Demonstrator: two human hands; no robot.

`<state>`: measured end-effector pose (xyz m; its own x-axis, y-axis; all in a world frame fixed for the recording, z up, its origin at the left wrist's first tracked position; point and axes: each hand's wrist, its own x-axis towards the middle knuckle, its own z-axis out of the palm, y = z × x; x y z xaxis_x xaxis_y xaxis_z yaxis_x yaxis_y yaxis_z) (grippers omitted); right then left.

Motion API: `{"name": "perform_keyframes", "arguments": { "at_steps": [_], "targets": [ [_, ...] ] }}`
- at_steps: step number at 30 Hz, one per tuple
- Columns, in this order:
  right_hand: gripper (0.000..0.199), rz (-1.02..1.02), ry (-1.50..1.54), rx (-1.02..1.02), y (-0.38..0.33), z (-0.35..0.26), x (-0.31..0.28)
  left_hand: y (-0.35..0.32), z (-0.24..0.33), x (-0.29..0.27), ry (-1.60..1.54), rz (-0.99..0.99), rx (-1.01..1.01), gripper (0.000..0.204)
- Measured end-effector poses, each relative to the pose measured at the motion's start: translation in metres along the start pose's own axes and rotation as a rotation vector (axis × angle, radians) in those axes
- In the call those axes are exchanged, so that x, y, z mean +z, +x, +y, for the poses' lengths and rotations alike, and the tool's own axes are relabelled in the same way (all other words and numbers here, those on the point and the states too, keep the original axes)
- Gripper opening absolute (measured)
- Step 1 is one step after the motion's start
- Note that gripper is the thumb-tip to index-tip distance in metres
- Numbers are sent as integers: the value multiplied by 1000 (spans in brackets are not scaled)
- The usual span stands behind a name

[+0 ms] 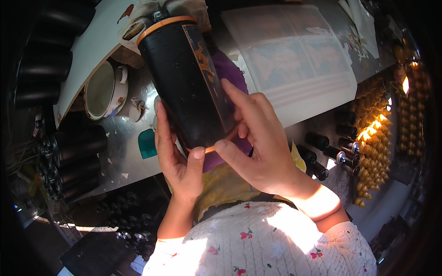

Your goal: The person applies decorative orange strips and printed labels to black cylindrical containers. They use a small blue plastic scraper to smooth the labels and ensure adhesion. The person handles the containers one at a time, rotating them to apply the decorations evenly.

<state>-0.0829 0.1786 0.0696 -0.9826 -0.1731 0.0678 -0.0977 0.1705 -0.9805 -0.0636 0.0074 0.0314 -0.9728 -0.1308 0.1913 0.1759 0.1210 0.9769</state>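
Note:
A black cylindrical vessel (177, 87) with orange-copper rims at both ends lies tilted between my hands, water drops on its dark surface. Down its right side runs a gold-patterned decal panel (201, 55). My left hand (179, 168) grips the lower left side, its thumb at the near rim. On the other side my right hand (260, 142) holds the lower end, thumb by the rim and index finger laid along the decal's edge. A purple cloth (232, 73) lies beneath the vessel. At its far end, a metal fitting (160, 15) shows beside a whitish cloth (195, 8).
An enamel pot (113, 103) and a teal scraper-like piece (147, 144) lie left on the metal table. Decal sheets (294, 60) under translucent paper lie right. Black cylinders (76, 142) crowd the left; smaller ones (317, 139) and gold bulb-shaped pieces (373, 161) stand right.

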Motion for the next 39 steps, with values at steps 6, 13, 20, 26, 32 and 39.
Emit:
{"name": "perform_keyframes", "arguments": {
  "at_steps": [6, 13, 20, 26, 32, 39],
  "targets": [
    [65, -30, -24, -2, 2, 3, -8, 0, 5, 1, -68, -12, 9, 91],
    [65, -44, -9, 35, 3, 0, -11, 1, 13, 10, -10, 35, -39, 94],
    [65, -48, 14, 45, 3, -1, -12, 1, 14, 12, 0, 45, -33, 96],
    [64, -65, -4, 56, 4, -1, -13, 1, 17, 18, 61, 29, -21, 99],
    [64, -58, -17, 34, 4, 1, -13, 2, 17, 18, -11, -2, -11, 97],
    [62, -47, -7, 71, 4, -2, -13, 3, 18, 21, 65, 5, 24, 99]
  ]
}}
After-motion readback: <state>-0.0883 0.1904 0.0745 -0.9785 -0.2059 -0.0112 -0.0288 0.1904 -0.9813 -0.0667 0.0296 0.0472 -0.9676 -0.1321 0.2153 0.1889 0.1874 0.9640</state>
